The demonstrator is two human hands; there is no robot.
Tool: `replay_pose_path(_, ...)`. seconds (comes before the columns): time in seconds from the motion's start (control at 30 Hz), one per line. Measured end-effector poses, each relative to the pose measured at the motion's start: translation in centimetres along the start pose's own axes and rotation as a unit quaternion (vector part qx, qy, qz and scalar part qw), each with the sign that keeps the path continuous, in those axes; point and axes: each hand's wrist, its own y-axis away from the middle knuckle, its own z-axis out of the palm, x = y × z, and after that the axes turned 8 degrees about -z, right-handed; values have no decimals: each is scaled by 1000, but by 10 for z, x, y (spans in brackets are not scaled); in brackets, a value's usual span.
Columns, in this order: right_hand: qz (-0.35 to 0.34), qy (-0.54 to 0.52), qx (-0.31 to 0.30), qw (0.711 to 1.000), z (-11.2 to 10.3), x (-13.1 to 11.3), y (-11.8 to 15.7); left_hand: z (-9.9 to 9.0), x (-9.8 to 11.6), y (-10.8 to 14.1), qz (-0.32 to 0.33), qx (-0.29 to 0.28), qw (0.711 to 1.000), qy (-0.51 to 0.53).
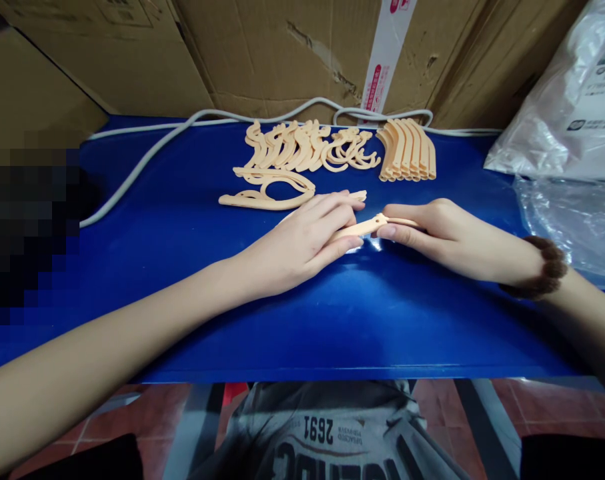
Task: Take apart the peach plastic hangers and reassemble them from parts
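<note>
Near the middle of the blue table, my left hand is wrapped round a cream plastic bar, which has a small hole at its right end. My right hand pinches a thin curved cream piece between thumb and fingers, right against that end. Part of the bar is hidden under my left fingers. Another cream tip shows beyond those fingers. Just behind my left hand lie cream hanger-shaped parts.
Behind, on the blue table, lie a row of wavy cream pieces, cream hooks and a stack of curved bars. A white cable runs along cardboard boxes. Clear plastic bags stand at the right.
</note>
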Motion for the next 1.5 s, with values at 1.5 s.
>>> replay_pose_path(1.5, -19, 307, -31, 951, 4, -2, 8, 1, -1, 1, 10, -15, 999, -40)
